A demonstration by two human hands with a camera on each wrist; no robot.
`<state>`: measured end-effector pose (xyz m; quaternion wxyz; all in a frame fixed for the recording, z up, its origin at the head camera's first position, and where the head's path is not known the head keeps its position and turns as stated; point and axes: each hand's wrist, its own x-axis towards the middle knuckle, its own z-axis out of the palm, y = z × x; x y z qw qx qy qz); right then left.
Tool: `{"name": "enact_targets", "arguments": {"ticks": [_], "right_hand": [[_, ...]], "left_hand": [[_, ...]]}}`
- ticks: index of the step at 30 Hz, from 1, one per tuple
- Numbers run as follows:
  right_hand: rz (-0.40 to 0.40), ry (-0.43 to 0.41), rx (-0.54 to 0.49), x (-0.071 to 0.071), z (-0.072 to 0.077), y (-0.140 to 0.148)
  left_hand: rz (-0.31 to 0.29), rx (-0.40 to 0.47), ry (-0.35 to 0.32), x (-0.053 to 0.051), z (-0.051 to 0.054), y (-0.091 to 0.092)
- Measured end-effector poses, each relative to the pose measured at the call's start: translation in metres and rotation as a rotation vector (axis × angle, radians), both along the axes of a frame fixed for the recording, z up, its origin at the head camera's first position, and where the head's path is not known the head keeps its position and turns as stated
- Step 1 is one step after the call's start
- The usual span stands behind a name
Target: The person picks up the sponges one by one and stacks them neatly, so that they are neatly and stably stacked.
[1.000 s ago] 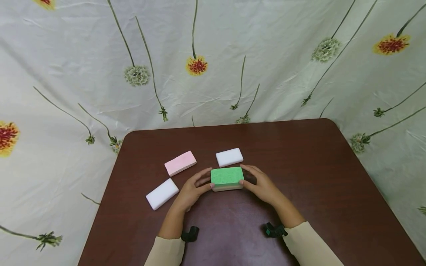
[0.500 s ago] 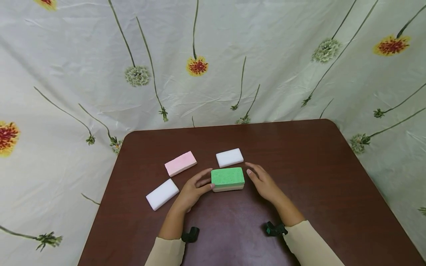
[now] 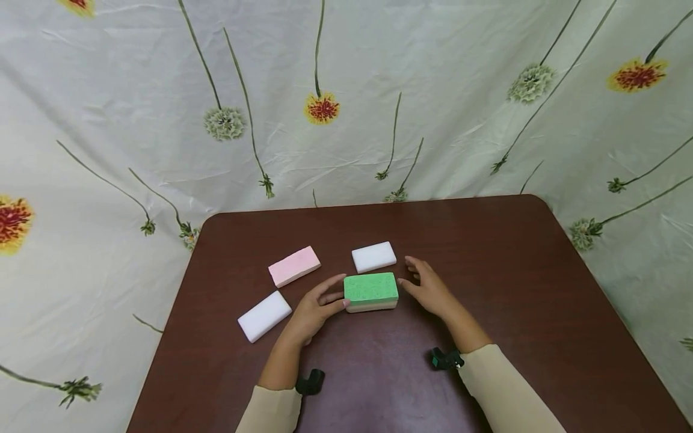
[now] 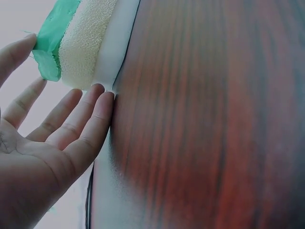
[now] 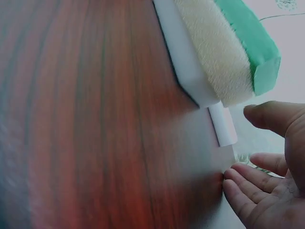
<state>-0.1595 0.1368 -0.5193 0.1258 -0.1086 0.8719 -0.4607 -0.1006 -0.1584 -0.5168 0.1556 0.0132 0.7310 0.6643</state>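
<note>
In the head view a green-topped block (image 3: 370,288) lies near the middle of the table. The wrist views show it as a stack: a green layer (image 4: 53,33) uppermost, a cream porous sponge (image 4: 85,47) in the middle and a smooth white block (image 5: 188,62) against the table. My left hand (image 3: 311,310) is at its left end, fingers spread, thumb and fingertips at or very near the green layer. Apart from the right end, my right hand (image 3: 433,294) is held with fingers loosely bent and nothing in them.
A white block (image 3: 373,257) lies just behind the stack. To the left are a pink-topped block (image 3: 294,266) and another white block (image 3: 264,316). The brown table (image 3: 520,264) ends at a flowered cloth (image 3: 346,150) hanging behind.
My right hand has let go of the stack's right end and drawn away to the right, its fingers now slightly farther back. The left hand and the blocks stay put.
</note>
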Motion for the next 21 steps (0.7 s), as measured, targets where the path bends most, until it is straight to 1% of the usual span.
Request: {"name": "enact_targets", "arguments": {"ticks": [4,10,18,21], "right_hand": [[-0.005,0.011,0.007,-0.008,-0.002,0.0],[0.035,0.022,0.028,-0.023,-0.004,-0.001],[0.062,0.006,-0.011,-0.043,-0.006,0.0],[0.073,-0.022,-0.022,-0.049,-0.007,0.0]], "left_hand": [[0.0,0.001,-0.004,-0.001,-0.001,0.0],[0.006,-0.005,-0.007,-0.002,0.0,0.0],[0.007,-0.007,-0.006,-0.002,-0.002,-0.001],[0.011,-0.012,-0.014,-0.001,-0.004,-0.001]]}}
